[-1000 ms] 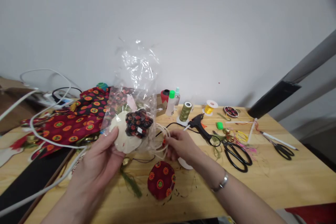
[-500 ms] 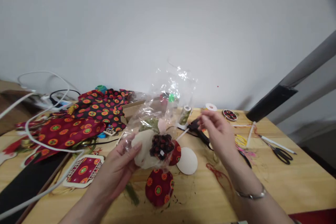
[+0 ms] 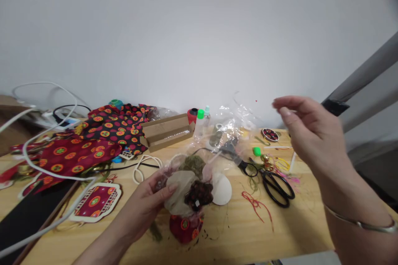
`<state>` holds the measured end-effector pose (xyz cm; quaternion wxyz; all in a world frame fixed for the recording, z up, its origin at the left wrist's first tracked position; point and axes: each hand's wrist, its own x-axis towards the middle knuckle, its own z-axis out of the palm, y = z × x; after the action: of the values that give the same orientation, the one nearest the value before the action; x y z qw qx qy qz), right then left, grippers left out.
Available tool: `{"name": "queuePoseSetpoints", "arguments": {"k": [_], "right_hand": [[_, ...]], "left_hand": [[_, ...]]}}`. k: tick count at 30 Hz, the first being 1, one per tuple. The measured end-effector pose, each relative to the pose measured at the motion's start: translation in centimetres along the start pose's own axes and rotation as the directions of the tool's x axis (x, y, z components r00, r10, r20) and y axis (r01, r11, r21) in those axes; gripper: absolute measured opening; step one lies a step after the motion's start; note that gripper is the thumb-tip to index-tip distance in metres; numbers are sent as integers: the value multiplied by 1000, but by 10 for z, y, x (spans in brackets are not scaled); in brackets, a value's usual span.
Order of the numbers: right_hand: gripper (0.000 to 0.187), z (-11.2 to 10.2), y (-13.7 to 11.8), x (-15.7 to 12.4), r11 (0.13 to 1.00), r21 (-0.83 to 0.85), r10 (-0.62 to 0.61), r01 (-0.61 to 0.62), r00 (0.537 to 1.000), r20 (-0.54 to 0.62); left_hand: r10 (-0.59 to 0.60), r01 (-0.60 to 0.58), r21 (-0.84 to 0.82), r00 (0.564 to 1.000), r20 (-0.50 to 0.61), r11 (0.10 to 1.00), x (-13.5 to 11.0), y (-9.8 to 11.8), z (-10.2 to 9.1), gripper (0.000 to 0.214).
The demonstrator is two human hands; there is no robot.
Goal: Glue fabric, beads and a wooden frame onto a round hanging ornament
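Observation:
My left hand (image 3: 149,203) grips a clear plastic bag (image 3: 231,122), thumb on top. Inside or against the bag are a cream-coloured piece (image 3: 178,192), a dark bunched cluster (image 3: 199,194) and an olive-green bundle (image 3: 194,165); the plastic makes their exact kind hard to tell. Raised to the right, my right hand (image 3: 314,136) is loosely curved with its thumb a little apart from the fingers, and nothing shows in it. Under the bag lie a patterned red piece (image 3: 185,230) and a white disc (image 3: 222,190). Black-handled scissors (image 3: 278,189) lie below my right hand.
Patterned fabric (image 3: 121,126) and a white cable (image 3: 29,149) spread over the left side. Behind the bag stand an open cardboard box (image 3: 168,132) and a green-capped bottle (image 3: 200,123). Red thread (image 3: 256,203) and a green cap (image 3: 256,151) lie towards the right. A framed patterned piece (image 3: 96,202) is at left.
My right hand has moved up and right, away from the bag. The bag's top has swung right and lower, uncovering the box and bottle; my left hand keeps its grip.

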<state>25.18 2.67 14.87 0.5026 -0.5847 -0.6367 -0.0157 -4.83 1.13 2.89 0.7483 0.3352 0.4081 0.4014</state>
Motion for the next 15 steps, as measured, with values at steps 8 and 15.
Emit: {"name": "queuePoseSetpoints", "arguments": {"k": [8, 15], "right_hand": [[30, -16, 8, 12, 858, 52, 55, -510, 192, 980], [41, 10, -14, -13, 918, 61, -80, -393, -31, 996]], "left_hand": [[-18, 0, 178, 995, 101, 984, -5, 4, 1, 42], [19, -34, 164, 996, 93, 986, -8, 3, 13, 48]]}}
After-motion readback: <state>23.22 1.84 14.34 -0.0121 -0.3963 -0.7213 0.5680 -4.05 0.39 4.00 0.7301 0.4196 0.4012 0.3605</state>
